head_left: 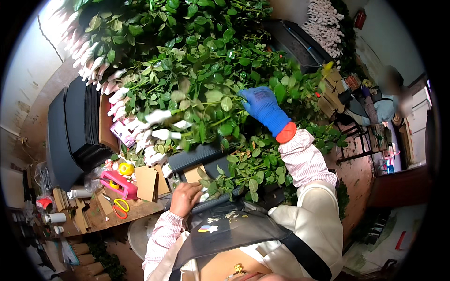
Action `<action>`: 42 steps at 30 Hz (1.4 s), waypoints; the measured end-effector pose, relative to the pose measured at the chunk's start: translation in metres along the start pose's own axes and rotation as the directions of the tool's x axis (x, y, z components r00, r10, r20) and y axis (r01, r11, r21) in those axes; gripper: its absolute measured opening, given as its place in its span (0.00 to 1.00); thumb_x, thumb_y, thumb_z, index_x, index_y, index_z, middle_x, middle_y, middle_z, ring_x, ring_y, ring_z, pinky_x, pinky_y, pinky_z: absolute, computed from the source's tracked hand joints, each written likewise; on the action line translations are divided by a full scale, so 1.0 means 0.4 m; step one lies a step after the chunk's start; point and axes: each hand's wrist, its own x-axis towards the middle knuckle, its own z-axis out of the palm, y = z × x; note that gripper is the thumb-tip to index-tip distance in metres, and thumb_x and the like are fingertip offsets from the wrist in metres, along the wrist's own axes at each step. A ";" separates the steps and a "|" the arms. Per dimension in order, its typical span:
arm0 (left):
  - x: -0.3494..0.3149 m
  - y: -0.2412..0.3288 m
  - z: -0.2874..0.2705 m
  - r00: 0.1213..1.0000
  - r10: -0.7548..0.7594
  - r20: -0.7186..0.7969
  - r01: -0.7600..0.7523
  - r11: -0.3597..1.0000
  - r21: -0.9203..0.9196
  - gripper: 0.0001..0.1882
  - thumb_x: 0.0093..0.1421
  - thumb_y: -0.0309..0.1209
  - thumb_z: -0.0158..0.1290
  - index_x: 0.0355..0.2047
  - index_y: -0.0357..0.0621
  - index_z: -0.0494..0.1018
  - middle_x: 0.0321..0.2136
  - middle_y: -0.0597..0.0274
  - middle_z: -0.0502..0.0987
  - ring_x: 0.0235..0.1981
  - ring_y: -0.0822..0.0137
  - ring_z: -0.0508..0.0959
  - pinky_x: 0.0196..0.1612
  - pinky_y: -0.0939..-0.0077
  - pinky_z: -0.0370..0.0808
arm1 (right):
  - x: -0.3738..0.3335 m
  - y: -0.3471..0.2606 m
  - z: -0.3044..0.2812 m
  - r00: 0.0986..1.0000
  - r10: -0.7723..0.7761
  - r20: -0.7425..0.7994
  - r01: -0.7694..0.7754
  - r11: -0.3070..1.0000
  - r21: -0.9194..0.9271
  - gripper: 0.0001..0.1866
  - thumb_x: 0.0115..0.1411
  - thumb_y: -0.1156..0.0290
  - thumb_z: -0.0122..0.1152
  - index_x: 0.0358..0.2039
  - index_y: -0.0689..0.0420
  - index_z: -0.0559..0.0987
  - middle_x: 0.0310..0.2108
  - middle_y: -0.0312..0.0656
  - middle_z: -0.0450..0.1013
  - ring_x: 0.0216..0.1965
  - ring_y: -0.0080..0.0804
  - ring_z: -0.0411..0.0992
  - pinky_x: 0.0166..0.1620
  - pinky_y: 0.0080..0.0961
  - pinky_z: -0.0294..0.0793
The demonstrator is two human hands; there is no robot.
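My right hand point(263, 108), in a blue knit glove, is closed around the leafy stems of roses held over the pile. Two white-sleeved flower heads point(166, 135), one blurred, stick out leftward from stems in front of it. My bare left hand point(185, 199) is low, its fingers bent and pressed together at the left end of a dark tray. White-sleeved material point(204, 194) shows beside its fingertips; what they hold is hidden. Leafy stems point(253, 175) lie across the tray between my hands. A large heap of roses point(197, 65) fills the far side, white-sleeved heads leftward.
Black sheets point(86, 124) stand stacked at the left. On the wooden table point(143, 211) lie scissors point(118, 206), a pink tape dispenser point(119, 185), a yellow fruit point(125, 169) and cardboard pieces point(146, 183). A black bin point(293, 44) stands far right. Another person point(386, 110) works beyond.
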 end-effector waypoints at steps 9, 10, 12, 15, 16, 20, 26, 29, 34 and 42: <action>-0.032 -0.010 0.003 0.991 -0.133 -0.020 0.127 0.972 -0.197 0.12 0.55 0.29 0.63 0.40 0.43 0.83 0.34 0.58 0.76 0.38 0.55 0.78 0.42 0.63 0.76 | -0.024 -0.004 0.072 0.879 -0.150 -0.452 0.228 0.966 0.125 0.22 0.53 0.71 0.66 0.51 0.51 0.79 0.45 0.41 0.78 0.46 0.46 0.75 0.55 0.42 0.72; -0.039 -0.023 0.014 0.989 -0.144 -0.017 0.138 0.969 -0.207 0.12 0.55 0.29 0.63 0.41 0.45 0.83 0.34 0.59 0.75 0.38 0.56 0.78 0.43 0.63 0.76 | -0.034 -0.015 0.054 0.771 -0.142 -0.621 0.290 0.946 0.143 0.24 0.51 0.72 0.68 0.51 0.51 0.79 0.45 0.42 0.78 0.47 0.47 0.75 0.54 0.41 0.72; -0.033 -0.020 0.018 0.994 -0.104 -0.044 0.095 0.981 -0.171 0.12 0.56 0.30 0.62 0.41 0.46 0.83 0.34 0.59 0.75 0.38 0.56 0.78 0.43 0.63 0.76 | -0.047 -0.019 0.069 0.847 -0.179 -0.501 0.213 0.977 0.012 0.28 0.49 0.71 0.70 0.53 0.50 0.78 0.45 0.42 0.78 0.47 0.46 0.75 0.53 0.41 0.73; -0.039 -0.019 0.006 0.997 -0.071 -0.020 0.068 0.987 -0.143 0.11 0.58 0.31 0.61 0.42 0.44 0.82 0.35 0.59 0.76 0.39 0.55 0.78 0.44 0.63 0.76 | -0.029 0.038 0.141 0.973 -0.094 -0.211 0.091 0.996 -0.026 0.34 0.45 0.73 0.70 0.57 0.50 0.76 0.47 0.44 0.77 0.48 0.45 0.75 0.53 0.42 0.73; -0.039 -0.024 0.018 0.997 -0.072 -0.021 0.068 0.987 -0.146 0.12 0.59 0.32 0.62 0.42 0.43 0.82 0.35 0.58 0.76 0.39 0.55 0.78 0.45 0.63 0.76 | -0.017 0.027 0.119 0.931 -0.148 -0.332 0.155 0.988 -0.004 0.34 0.45 0.74 0.69 0.57 0.49 0.76 0.48 0.45 0.77 0.48 0.46 0.75 0.53 0.42 0.74; -0.044 -0.027 0.021 0.993 -0.112 -0.023 0.106 0.978 -0.182 0.12 0.59 0.32 0.62 0.43 0.45 0.82 0.35 0.59 0.76 0.40 0.56 0.78 0.46 0.63 0.76 | -0.032 -0.088 0.029 0.866 -0.133 -0.483 0.248 0.952 0.181 0.24 0.46 0.78 0.64 0.48 0.53 0.80 0.43 0.48 0.78 0.44 0.49 0.76 0.49 0.41 0.76; -0.050 -0.034 0.035 0.989 -0.105 -0.103 0.089 0.985 -0.148 0.12 0.57 0.33 0.63 0.42 0.46 0.82 0.35 0.61 0.76 0.39 0.56 0.77 0.44 0.64 0.75 | -0.033 -0.040 0.001 0.576 -0.293 -0.763 0.378 0.923 -0.069 0.15 0.50 0.75 0.65 0.41 0.57 0.82 0.40 0.46 0.79 0.43 0.46 0.76 0.51 0.39 0.73; -0.040 -0.032 0.024 0.994 -0.065 -0.085 0.052 0.987 -0.152 0.12 0.56 0.33 0.64 0.41 0.47 0.83 0.34 0.61 0.76 0.38 0.57 0.76 0.44 0.64 0.75 | -0.015 0.004 0.038 0.935 -0.180 -0.307 0.222 0.969 0.106 0.19 0.54 0.74 0.66 0.48 0.56 0.81 0.45 0.45 0.79 0.47 0.46 0.77 0.55 0.38 0.73; -0.048 -0.050 0.043 0.993 -0.079 -0.084 0.069 0.990 -0.125 0.12 0.57 0.33 0.63 0.42 0.47 0.82 0.35 0.61 0.76 0.39 0.56 0.77 0.45 0.63 0.75 | -0.076 -0.117 -0.097 0.679 -0.175 -0.713 0.445 0.870 0.210 0.23 0.52 0.80 0.59 0.50 0.55 0.80 0.48 0.49 0.78 0.47 0.52 0.76 0.54 0.43 0.74; -0.057 -0.048 0.043 0.979 -0.193 -0.073 0.154 0.921 -0.359 0.23 0.57 0.31 0.64 0.53 0.45 0.74 0.37 0.57 0.76 0.40 0.57 0.78 0.46 0.65 0.76 | -0.220 -0.014 -0.008 0.860 -0.507 -0.060 0.510 0.847 0.148 0.19 0.50 0.80 0.58 0.43 0.49 0.80 0.37 0.43 0.78 0.37 0.44 0.77 0.43 0.39 0.78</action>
